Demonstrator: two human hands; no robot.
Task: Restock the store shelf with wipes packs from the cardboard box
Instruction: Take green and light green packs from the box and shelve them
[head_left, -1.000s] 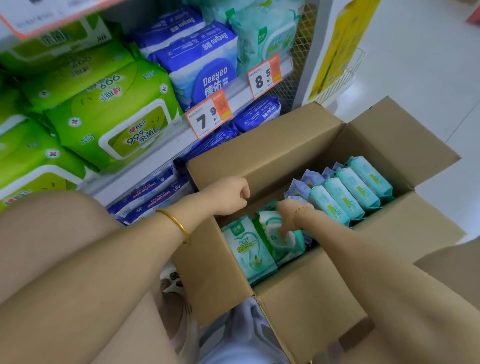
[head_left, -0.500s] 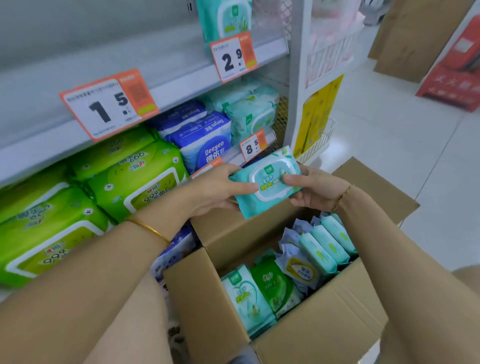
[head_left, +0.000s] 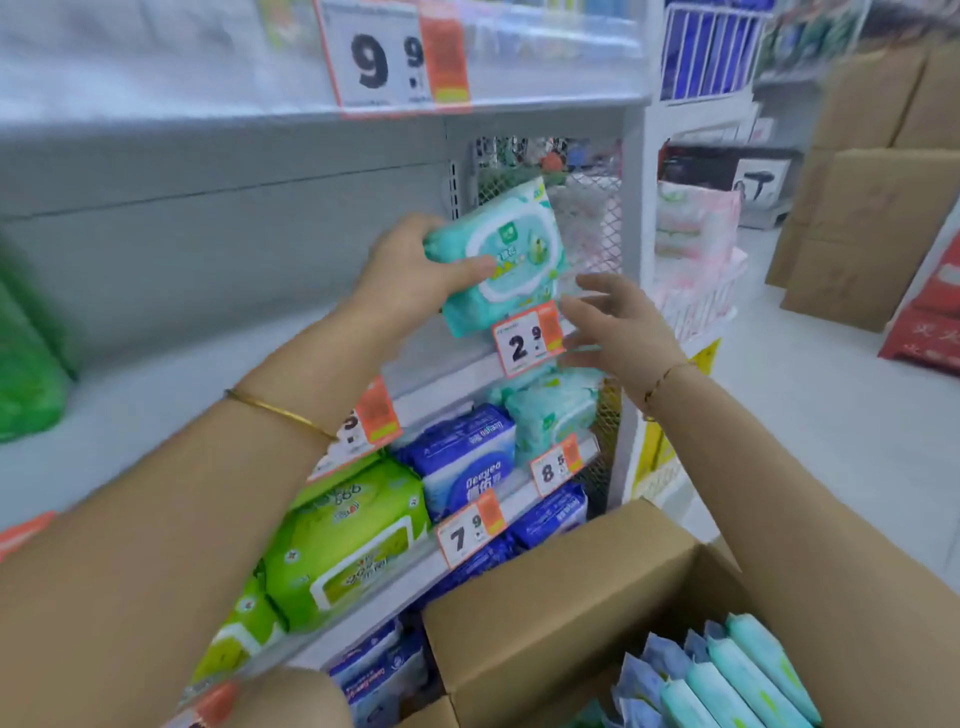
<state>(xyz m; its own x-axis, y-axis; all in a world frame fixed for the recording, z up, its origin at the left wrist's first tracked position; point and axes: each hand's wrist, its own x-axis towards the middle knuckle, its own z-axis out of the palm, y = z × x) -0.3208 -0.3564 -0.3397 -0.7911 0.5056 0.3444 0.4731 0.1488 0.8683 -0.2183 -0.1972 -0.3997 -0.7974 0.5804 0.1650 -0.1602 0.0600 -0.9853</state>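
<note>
Left hand (head_left: 415, 275) pinches soft, light, slick-film wipes pack (head_left: 501, 254) at its 9 o'clock edge; right hand (head_left: 618, 325) spread, empty.

left hand (head_left: 415, 270) covers the near end of the teal wipes pack (head_left: 511, 254); its print is too blurred to read. below the hands, the left forearm hides part of one price tag (head_left: 371, 415), and the cardboard box (head_left: 561, 613) and its upright packs (head_left: 748, 675) are cut by the bottom edge.
</note>
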